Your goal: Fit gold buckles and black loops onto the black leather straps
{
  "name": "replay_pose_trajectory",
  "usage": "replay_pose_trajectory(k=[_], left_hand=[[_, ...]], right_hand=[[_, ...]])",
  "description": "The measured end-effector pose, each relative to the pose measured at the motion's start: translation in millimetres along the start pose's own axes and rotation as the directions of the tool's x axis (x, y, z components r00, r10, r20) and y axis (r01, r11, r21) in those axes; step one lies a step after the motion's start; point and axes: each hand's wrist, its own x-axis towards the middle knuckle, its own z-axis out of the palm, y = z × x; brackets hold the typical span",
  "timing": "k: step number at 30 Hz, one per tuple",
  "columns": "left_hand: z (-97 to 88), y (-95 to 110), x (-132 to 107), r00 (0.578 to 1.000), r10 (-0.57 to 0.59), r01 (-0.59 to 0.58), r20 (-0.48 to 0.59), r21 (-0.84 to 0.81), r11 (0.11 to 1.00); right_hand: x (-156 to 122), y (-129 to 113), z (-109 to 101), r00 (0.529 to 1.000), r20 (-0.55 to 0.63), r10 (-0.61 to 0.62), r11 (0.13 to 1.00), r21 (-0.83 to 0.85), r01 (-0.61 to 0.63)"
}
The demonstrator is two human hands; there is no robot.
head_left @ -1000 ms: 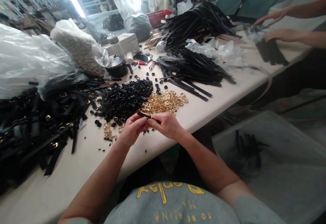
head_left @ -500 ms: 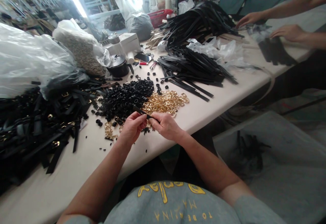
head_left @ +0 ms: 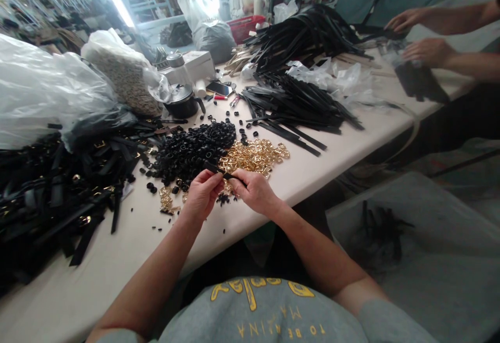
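Between my two hands is a short black strap (head_left: 213, 167), its far end sticking out past my left fingers. My left hand (head_left: 203, 193) pinches it with thumb and forefinger. Close beside it, my right hand (head_left: 253, 191) grips the strap's other part, partly hidden by the fingers. Just beyond my hands lies a heap of small black loops (head_left: 191, 148). Gold metal buckles (head_left: 253, 156) are piled to its right, and a smaller cluster of gold buckles (head_left: 167, 200) lies left of my left hand.
Finished-looking black straps with buckles (head_left: 58, 197) cover the table's left. Long black strips (head_left: 297, 98) lie at the back right. A black pot (head_left: 183, 101) and a phone (head_left: 220, 88) stand behind the loops. Another person's hands (head_left: 427, 51) handle a bagged bundle at far right.
My hands have stayed nearly in place, shifting slightly on the strap. At far right, the other person's upper hand has moved right, and their lower hand now grasps the bagged bundle.
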Motion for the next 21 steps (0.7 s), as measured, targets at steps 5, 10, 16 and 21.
replay_pose_trajectory(k=[5,10,16,21], left_hand=[[-1.5,-0.1,2.0,0.999,-0.052,0.052,0.004,-0.034,0.998],[-0.3,-3.5,-0.8,0.983,-0.172,0.173,0.066,-0.006,0.985],[-1.3,-5.7,-1.9,0.992,-0.104,0.102,0.071,0.025,0.994],[-0.8,-0.7,-1.2,0.999,-0.05,0.05,0.015,0.019,0.999]], right_hand=[[-0.5,1.3,3.1,0.998,-0.045,0.034,0.999,0.019,-0.033],[0.4,2.0,2.6,0.998,-0.07,0.002,1.0,0.005,-0.002],[1.4,2.3,-1.5,0.998,-0.062,0.029,0.999,0.039,-0.027],[0.6,0.3,-5.1,0.999,-0.014,0.032,0.999,0.029,-0.032]])
